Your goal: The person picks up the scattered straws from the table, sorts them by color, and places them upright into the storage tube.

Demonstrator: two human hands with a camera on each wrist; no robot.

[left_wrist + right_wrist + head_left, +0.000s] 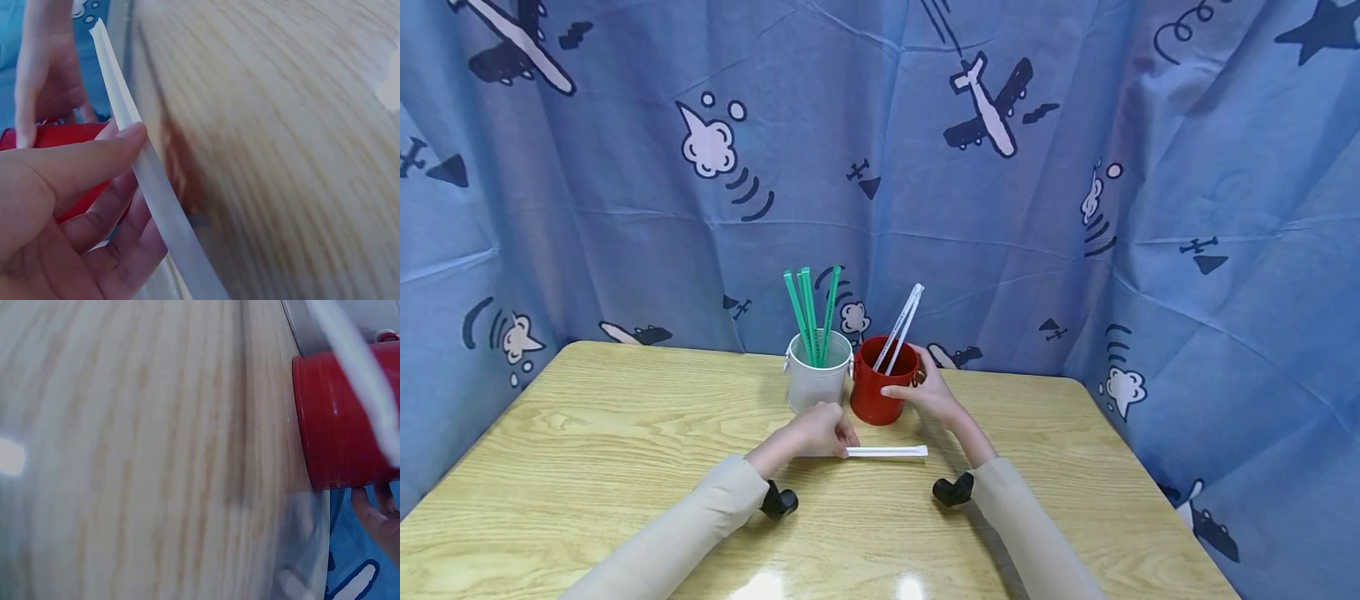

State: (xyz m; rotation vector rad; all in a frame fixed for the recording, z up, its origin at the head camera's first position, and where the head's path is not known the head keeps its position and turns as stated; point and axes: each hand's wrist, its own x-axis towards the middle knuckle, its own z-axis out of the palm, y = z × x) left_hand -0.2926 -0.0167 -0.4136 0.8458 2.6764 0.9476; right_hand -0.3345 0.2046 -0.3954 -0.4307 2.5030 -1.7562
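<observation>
My left hand [817,429] pinches a white paper-wrapped straw [887,452] between thumb and fingers, in front of the two small buckets. In the left wrist view the straw [164,187] slants past the thumb tip. My right hand [931,387] holds the red bucket [876,404] at its right side, thumb on the front and fingers around towards the back. Two white-wrapped straws [901,325] lean in that bucket. The right wrist view shows fingers against the red bucket [344,425], with a blurred white straw crossing before it.
A white bucket [812,387] stands just left of the red one, with several green-wrapped straws [808,312] in it. Both are near the back of the wooden table [647,433]. A blue patterned curtain [820,167] hangs behind the table and at its sides.
</observation>
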